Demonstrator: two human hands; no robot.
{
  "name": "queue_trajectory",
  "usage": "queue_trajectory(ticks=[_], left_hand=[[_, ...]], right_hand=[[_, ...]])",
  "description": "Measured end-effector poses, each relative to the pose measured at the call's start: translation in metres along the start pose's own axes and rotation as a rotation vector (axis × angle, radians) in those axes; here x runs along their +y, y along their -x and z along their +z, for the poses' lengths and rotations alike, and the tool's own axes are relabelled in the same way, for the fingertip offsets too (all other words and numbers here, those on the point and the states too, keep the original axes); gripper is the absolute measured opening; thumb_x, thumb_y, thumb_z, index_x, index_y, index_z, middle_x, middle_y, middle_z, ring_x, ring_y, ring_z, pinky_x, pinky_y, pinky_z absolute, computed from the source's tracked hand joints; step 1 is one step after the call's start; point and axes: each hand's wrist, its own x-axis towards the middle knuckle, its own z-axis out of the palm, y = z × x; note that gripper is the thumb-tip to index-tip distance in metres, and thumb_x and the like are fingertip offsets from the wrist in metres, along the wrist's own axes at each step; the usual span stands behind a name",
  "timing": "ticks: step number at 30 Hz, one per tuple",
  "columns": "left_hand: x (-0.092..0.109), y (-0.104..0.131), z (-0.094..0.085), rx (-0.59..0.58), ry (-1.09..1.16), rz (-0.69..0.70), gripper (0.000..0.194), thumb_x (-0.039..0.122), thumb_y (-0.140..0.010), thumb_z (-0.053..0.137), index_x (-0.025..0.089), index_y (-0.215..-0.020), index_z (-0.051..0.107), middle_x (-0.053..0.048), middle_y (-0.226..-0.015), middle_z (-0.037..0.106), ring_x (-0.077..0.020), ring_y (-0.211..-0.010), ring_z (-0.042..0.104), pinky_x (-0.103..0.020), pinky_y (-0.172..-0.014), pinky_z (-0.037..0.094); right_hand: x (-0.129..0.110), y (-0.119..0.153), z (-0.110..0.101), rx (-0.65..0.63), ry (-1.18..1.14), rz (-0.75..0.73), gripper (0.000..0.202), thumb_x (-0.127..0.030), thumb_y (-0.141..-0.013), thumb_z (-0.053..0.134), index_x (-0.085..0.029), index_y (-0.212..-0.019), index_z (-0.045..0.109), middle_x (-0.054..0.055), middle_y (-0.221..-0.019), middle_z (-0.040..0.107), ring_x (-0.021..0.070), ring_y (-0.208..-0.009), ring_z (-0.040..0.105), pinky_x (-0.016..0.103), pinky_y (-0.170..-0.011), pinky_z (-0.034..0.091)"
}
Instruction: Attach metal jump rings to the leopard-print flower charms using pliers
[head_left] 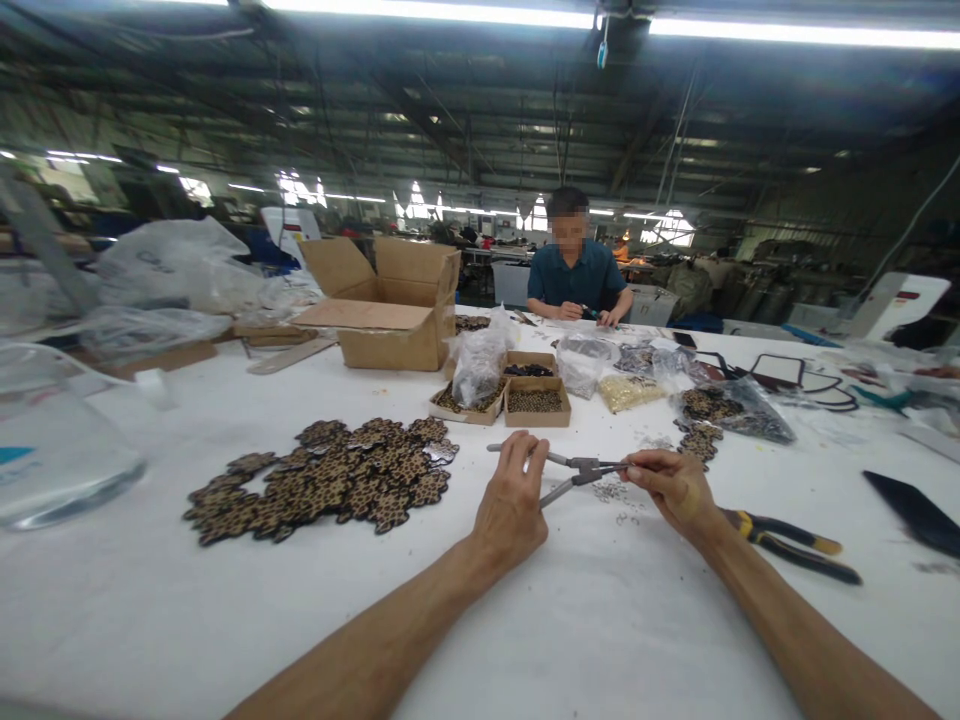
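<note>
My left hand (511, 500) is closed around the handles of grey metal pliers (583, 467), whose jaws point right. At the tip of those jaws, the thumb and fingers of my right hand (679, 487) are pinched together; what they hold is too small to make out. Small metal rings (616, 493) lie scattered on the white table (600, 620) just under the pliers. A second pair of pliers (795, 540), with black and yellow handles, rests beside my right wrist, which partly hides it. Left of my hands spreads a pile of leopard-print patches (330, 485) with dark edges.
Small cardboard trays (538, 403) of tiny parts stand ahead, near clear plastic bags (630, 392). Behind them is an open cardboard box (394, 335). A co-worker (577, 270) sits across the table. A dark flat object (915, 512) lies at the right.
</note>
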Motion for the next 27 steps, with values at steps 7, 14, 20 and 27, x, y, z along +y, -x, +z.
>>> queue_trajectory(ticks=[7, 14, 20, 27], left_hand=[[-0.002, 0.001, 0.001, -0.014, 0.002, -0.013, 0.091, -0.007, -0.055, 0.049, 0.019, -0.141, 0.037, -0.016, -0.135, 0.043, -0.0355, -0.140, 0.032, -0.061, -0.114, 0.038], [0.001, 0.006, 0.011, -0.005, 0.030, -0.064, 0.093, -0.007, -0.053, 0.051, 0.019, -0.140, 0.037, -0.016, -0.132, 0.044, -0.0362, -0.131, 0.041, -0.060, -0.109, 0.043], [0.006, 0.011, 0.021, -0.035, 0.032, -0.135, 0.091, -0.006, -0.053, 0.053, 0.016, -0.140, 0.036, -0.016, -0.131, 0.044, -0.0331, -0.126, 0.044, -0.054, -0.107, 0.045], [0.006, 0.015, 0.027, -0.060, 0.025, -0.209, 0.087, -0.005, -0.052, 0.055, 0.016, -0.135, 0.041, -0.015, -0.129, 0.045, -0.0320, -0.125, 0.045, -0.053, -0.109, 0.042]], right_hand=[[0.001, 0.002, 0.002, 0.066, 0.120, -0.050, 0.030, -0.029, -0.060, 0.093, -0.021, -0.087, 0.082, 0.010, -0.085, 0.079, 0.0298, -0.077, 0.075, 0.046, -0.082, 0.060], [0.000, 0.005, 0.013, 0.134, 0.085, -0.113, 0.030, -0.033, -0.060, 0.093, -0.024, -0.087, 0.082, 0.008, -0.081, 0.079, 0.0326, -0.082, 0.075, 0.051, -0.083, 0.061], [0.000, 0.004, 0.017, 0.193, 0.093, -0.162, 0.029, -0.033, -0.062, 0.092, -0.023, -0.088, 0.082, 0.008, -0.086, 0.079, 0.0309, -0.081, 0.075, 0.051, -0.085, 0.060], [-0.009, 0.010, 0.026, 0.235, 0.230, -0.192, 0.025, -0.036, -0.067, 0.089, -0.023, -0.088, 0.082, 0.008, -0.091, 0.079, 0.0292, -0.085, 0.075, 0.048, -0.089, 0.060]])
